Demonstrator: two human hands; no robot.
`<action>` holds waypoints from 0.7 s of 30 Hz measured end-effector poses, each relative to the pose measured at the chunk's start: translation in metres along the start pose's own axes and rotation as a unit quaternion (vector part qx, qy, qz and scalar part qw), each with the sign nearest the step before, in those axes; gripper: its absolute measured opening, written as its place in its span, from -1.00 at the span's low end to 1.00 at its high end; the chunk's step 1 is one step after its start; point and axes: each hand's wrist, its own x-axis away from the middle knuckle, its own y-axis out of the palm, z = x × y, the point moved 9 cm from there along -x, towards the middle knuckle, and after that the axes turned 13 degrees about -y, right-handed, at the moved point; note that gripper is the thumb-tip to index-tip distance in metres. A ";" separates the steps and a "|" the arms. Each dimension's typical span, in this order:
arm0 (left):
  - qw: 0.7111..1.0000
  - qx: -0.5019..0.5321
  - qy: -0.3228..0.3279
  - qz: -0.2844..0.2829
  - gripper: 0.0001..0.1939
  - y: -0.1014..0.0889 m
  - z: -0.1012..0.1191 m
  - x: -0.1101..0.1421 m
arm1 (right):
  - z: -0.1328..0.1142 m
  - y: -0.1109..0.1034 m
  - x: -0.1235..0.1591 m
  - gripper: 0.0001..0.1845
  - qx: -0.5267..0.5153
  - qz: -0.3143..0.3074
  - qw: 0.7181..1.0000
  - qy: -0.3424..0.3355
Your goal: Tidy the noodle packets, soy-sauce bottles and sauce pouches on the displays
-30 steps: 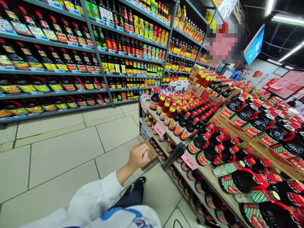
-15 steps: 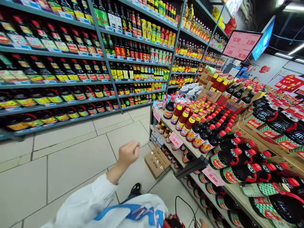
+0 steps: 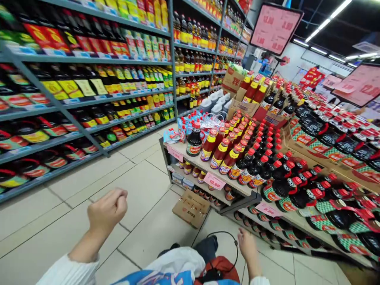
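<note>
My left hand is held out over the floor tiles at the lower left, its fingers curled into a fist with nothing visible in it. Lower right, my right hand is raised beside a thin black cable, its fingers loosely curled and somewhat blurred. I see nothing held there, and cannot tell whether it touches the cable. A red bag hangs at my waist. Nearest the right hand is a display stand with dark bottles and red sauce bottles.
A cardboard box lies on the floor against the stand. Tall shelves of bottles run along the left, with a tiled aisle between. Price signs hang above the stand.
The view has swung right and moved closer to the stand. My left hand now appears farther left, still a fist. My right hand has risen into fuller view.
</note>
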 end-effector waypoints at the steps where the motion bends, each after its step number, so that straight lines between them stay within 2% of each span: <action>1: 1.000 0.018 0.015 -0.012 -0.79 0.014 0.011 -0.004 | 0.010 -0.017 -0.008 -0.67 0.004 0.018 1.000 0.022; 4: 0.994 0.074 0.069 -0.041 -0.79 0.050 0.056 -0.016 | 0.036 -0.087 -0.037 -0.53 0.019 0.102 0.992 0.076; 6: 0.987 0.106 0.111 -0.048 -0.78 0.066 0.088 -0.024 | 0.043 -0.137 -0.060 -0.41 0.031 0.162 0.982 0.096; 8: 0.980 0.128 0.146 -0.052 -0.78 0.076 0.116 -0.032 | 0.040 -0.183 -0.085 -0.34 0.019 0.245 0.965 0.088; 10: 0.975 0.143 0.162 -0.051 -0.79 0.083 0.134 -0.041 | 0.031 -0.214 -0.115 -0.28 -0.001 0.284 0.957 0.067; 12: 0.974 0.149 0.160 -0.053 -0.80 0.090 0.145 -0.048 | 0.021 -0.229 -0.148 -0.26 -0.006 0.275 0.961 0.041; 14: 0.977 0.141 0.151 -0.056 -0.81 0.098 0.150 -0.053 | 0.015 -0.234 -0.179 -0.30 0.001 0.252 0.967 0.021; 17: 0.982 0.116 0.130 -0.065 -0.82 0.114 0.155 -0.053 | 0.019 -0.233 -0.214 -0.37 0.006 0.226 0.974 0.014; 21: 0.991 0.090 0.080 -0.067 -0.81 0.140 0.162 -0.048 | 0.034 -0.226 -0.246 -0.46 -0.020 0.214 0.977 -0.012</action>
